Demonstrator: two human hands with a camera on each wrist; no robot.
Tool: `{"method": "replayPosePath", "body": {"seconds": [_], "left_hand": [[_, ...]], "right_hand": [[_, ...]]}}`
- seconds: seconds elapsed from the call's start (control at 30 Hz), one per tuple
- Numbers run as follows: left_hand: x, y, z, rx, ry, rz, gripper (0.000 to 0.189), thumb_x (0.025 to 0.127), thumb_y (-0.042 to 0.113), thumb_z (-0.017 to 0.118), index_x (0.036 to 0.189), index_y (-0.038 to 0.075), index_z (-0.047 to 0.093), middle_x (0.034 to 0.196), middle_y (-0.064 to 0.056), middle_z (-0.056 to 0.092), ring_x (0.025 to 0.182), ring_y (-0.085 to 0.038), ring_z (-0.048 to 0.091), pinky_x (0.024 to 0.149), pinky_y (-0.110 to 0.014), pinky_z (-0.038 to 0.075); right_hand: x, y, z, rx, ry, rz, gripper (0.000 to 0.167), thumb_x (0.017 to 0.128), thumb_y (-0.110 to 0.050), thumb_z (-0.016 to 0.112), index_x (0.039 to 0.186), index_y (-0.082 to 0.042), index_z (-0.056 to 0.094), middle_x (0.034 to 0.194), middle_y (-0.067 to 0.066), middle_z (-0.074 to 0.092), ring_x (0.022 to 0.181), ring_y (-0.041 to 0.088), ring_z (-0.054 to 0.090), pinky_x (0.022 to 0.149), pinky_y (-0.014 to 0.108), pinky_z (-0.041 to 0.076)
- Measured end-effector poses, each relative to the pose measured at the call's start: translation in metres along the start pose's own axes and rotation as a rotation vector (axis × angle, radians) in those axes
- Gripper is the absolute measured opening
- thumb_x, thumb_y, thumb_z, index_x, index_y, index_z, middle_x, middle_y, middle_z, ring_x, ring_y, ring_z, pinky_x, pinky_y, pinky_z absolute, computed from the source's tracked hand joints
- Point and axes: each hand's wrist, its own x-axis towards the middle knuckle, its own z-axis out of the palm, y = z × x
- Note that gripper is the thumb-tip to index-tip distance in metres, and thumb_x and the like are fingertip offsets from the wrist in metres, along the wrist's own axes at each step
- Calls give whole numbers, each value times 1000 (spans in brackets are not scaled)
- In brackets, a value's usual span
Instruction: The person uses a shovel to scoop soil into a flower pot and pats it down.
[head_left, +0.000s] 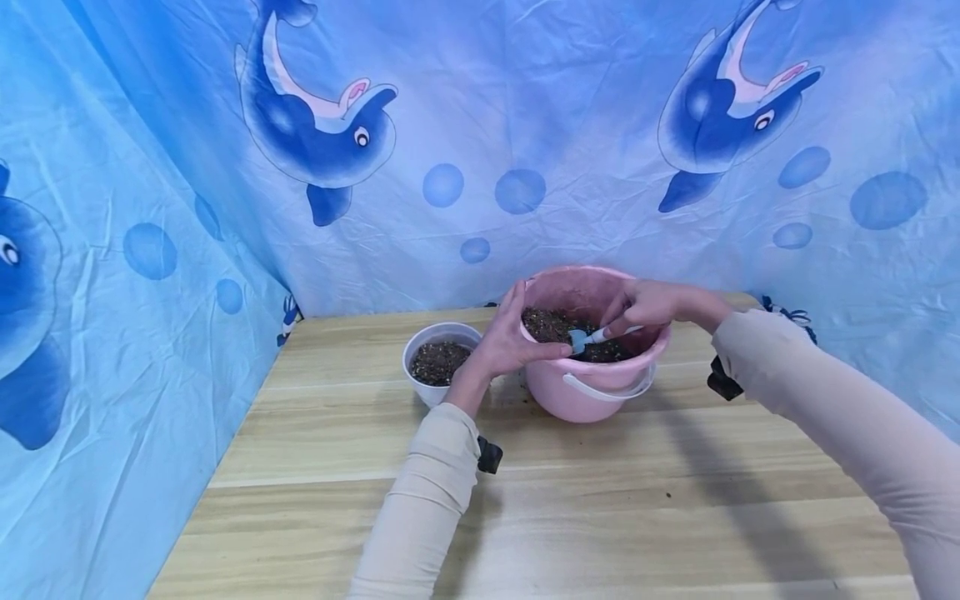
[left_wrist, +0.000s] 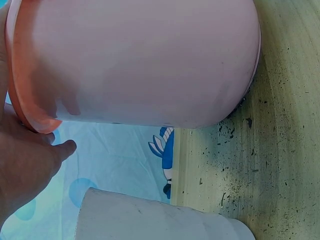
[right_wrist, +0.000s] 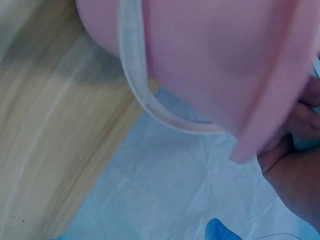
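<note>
A pink bucket (head_left: 577, 392) with a white handle (head_left: 611, 392) stands on the table, with dark soil (head_left: 551, 323) inside. My left hand (head_left: 508, 337) grips its rim at the left, the thumb stretched along the front edge. In the left wrist view, fingers (left_wrist: 55, 152) show at the rim beside the bucket wall (left_wrist: 150, 55). Reaching over the right side, my right hand (head_left: 641, 304) holds a small hand shovel by its pale handle; the light blue blade (head_left: 577, 340) lies at the soil. The bucket wall (right_wrist: 210, 55) hides most of this hand in the right wrist view.
Left of the bucket stands a white pot (head_left: 427, 392) with dark soil (head_left: 441, 362) in it. Soil crumbs (left_wrist: 232, 187) are scattered on the wooden table (head_left: 315, 450) between the two containers. A blue dolphin-print curtain (head_left: 480, 125) hangs behind and along the left.
</note>
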Motion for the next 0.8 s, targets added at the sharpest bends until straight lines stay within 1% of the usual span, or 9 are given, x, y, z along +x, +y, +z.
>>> {"method": "replayPosePath", "body": {"seconds": [0.1,0.23,0.27,0.33,0.4,0.5,0.57,0.7,0.8], "left_hand": [[0,0,0,-8,-4,-6,137,58,51,89,155,29,-5,161,7,-7,147,-22,-1,117,-47,12],[0,1,-1,-3,-1,10,135,60,50,89,155,27,-3,162,6,-5,147,-22,0,117,-47,13],[0,1,-1,2,0,17,134,60,50,89,155,26,-2,162,6,-5,147,-22,1,117,-47,13],[0,1,-1,7,3,27,132,61,50,88,156,25,-1,162,5,-4,147,-22,1,117,-47,13],[0,1,-2,10,4,35,132,62,50,88,156,25,-1,162,4,-4,147,-22,1,117,-47,13],[1,1,-2,14,2,49,130,62,50,88,156,26,0,162,3,-4,148,-23,1,117,-48,13],[2,1,-1,11,0,53,129,62,50,87,156,26,1,162,3,-4,148,-23,1,117,-48,14],[2,0,-2,-3,-2,50,130,62,50,87,156,27,1,162,3,-3,147,-23,1,117,-49,14],[2,0,-2,-8,1,45,130,62,51,87,156,26,0,162,3,-3,147,-22,1,117,-49,13]], "right_hand": [[0,1,2,18,11,-3,30,86,-28,70,106,-6,75,115,12,67,102,17,58,85,31,48],[0,2,3,108,7,13,29,87,-22,69,107,-2,73,116,14,67,69,8,54,64,25,48],[0,2,2,120,10,14,29,87,-21,69,108,-1,73,116,15,67,66,8,52,63,25,48],[0,1,3,131,26,12,30,88,-21,68,109,0,72,117,16,66,70,9,56,67,27,50],[1,1,4,136,53,7,30,89,-20,66,110,0,71,117,16,67,86,16,62,80,33,52],[3,1,6,117,110,-8,31,90,-20,66,111,1,71,115,16,68,113,25,58,98,42,45],[5,2,8,108,140,-9,30,90,-19,66,110,1,71,111,14,70,110,25,59,97,42,45],[7,3,11,62,175,-15,26,89,-20,68,106,-2,74,95,7,74,86,16,61,83,31,47],[6,2,12,46,190,-25,25,88,-20,69,106,-3,74,87,3,73,77,15,59,78,30,47]]}}
